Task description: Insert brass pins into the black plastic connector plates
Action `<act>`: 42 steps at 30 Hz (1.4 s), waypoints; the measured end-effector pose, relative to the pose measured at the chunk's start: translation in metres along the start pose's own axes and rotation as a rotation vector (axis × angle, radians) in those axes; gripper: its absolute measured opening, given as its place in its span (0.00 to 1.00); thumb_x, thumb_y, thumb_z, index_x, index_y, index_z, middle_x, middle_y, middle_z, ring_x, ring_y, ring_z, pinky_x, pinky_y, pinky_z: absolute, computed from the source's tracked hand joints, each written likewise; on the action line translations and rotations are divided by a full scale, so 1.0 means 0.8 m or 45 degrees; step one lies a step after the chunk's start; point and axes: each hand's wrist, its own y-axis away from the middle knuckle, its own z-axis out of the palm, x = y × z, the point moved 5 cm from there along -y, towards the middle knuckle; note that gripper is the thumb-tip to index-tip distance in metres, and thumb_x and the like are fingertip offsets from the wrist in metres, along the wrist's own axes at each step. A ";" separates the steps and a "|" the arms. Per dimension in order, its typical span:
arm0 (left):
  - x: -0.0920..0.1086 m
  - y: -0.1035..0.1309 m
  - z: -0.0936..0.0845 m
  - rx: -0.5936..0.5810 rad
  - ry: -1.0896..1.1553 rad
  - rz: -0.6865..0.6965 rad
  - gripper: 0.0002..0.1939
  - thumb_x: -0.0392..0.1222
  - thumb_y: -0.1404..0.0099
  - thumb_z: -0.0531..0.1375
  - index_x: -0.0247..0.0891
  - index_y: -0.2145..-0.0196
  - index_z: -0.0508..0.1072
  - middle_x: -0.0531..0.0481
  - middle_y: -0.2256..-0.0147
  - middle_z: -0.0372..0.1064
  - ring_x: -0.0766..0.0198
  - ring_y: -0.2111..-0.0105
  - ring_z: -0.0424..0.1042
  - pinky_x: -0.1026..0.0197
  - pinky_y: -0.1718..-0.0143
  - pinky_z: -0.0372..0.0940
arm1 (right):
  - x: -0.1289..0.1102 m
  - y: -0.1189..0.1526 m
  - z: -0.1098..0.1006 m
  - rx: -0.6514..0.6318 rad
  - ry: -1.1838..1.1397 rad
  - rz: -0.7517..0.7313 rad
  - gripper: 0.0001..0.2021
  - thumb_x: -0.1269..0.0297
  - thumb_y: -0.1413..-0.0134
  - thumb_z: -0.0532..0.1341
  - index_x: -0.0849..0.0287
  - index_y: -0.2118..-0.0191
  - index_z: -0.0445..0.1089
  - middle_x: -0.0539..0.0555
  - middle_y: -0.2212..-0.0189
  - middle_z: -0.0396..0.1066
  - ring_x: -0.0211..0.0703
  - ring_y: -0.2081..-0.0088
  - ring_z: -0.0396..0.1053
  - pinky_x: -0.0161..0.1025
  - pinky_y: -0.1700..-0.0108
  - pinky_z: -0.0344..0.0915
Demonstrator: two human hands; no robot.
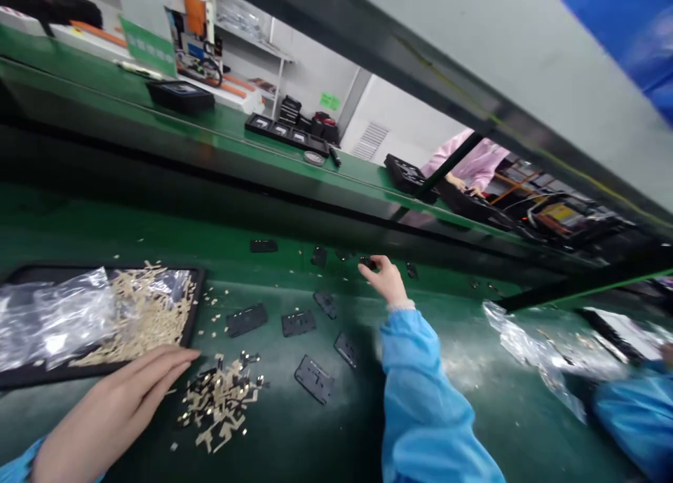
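Note:
My right hand [388, 281] reaches to the back of the green bench, thumb and fingertips closed on a small black part [367, 263], mostly hidden by the fingers. Stretched out flat, my left hand [118, 402] is empty and hovers or rests beside a heap of small beige and black pieces [223, 399]; contact is hard to judge. Between my hands lie several flat black plastic plates, among them a larger plate [314, 379], a slotted plate [298, 323] and a narrow plate [345, 350].
At left, a black tray [197, 287] holds beige strips [152, 308] and a clear plastic bag [78, 315]. Crumpled clear plastic [526, 346] lies at right, near another person's blue sleeve [638, 413]. A raised green shelf [221, 129] crosses behind; beyond it a person in pink [476, 162] handles black parts.

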 end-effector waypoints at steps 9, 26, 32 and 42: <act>0.064 -0.009 0.018 -0.228 -0.012 0.247 0.27 0.61 0.31 0.47 0.46 0.62 0.81 0.48 0.62 0.80 0.59 0.66 0.80 0.64 0.66 0.71 | -0.092 0.304 0.042 -0.460 -0.244 -0.708 0.22 0.67 0.58 0.72 0.58 0.53 0.72 0.64 0.46 0.71 0.63 0.45 0.68 0.60 0.42 0.65; 0.082 0.012 -0.020 0.194 0.033 0.539 0.26 0.56 0.27 0.48 0.42 0.67 0.82 0.49 0.67 0.82 0.63 0.68 0.81 0.68 0.60 0.72 | -0.204 0.288 0.091 -0.412 -1.202 -0.395 0.06 0.69 0.45 0.63 0.58 0.62 0.77 0.55 0.65 0.76 0.45 0.63 0.71 0.43 0.53 0.66; 0.095 0.026 -0.042 0.368 0.119 0.682 0.15 0.41 0.28 0.53 0.40 0.61 0.81 0.48 0.64 0.81 0.66 0.65 0.80 0.69 0.56 0.70 | -0.223 0.284 0.126 -0.731 -1.509 -0.119 0.13 0.53 0.51 0.66 0.59 0.70 0.73 0.47 0.78 0.68 0.35 0.77 0.63 0.33 0.73 0.64; 0.103 0.020 -0.032 0.404 0.153 0.672 0.13 0.38 0.29 0.54 0.40 0.62 0.80 0.48 0.63 0.80 0.65 0.65 0.80 0.68 0.55 0.71 | -0.224 0.286 0.135 -0.944 -1.739 0.132 0.28 0.37 0.65 0.69 0.60 0.74 0.68 0.47 0.78 0.68 0.30 0.83 0.62 0.27 0.85 0.60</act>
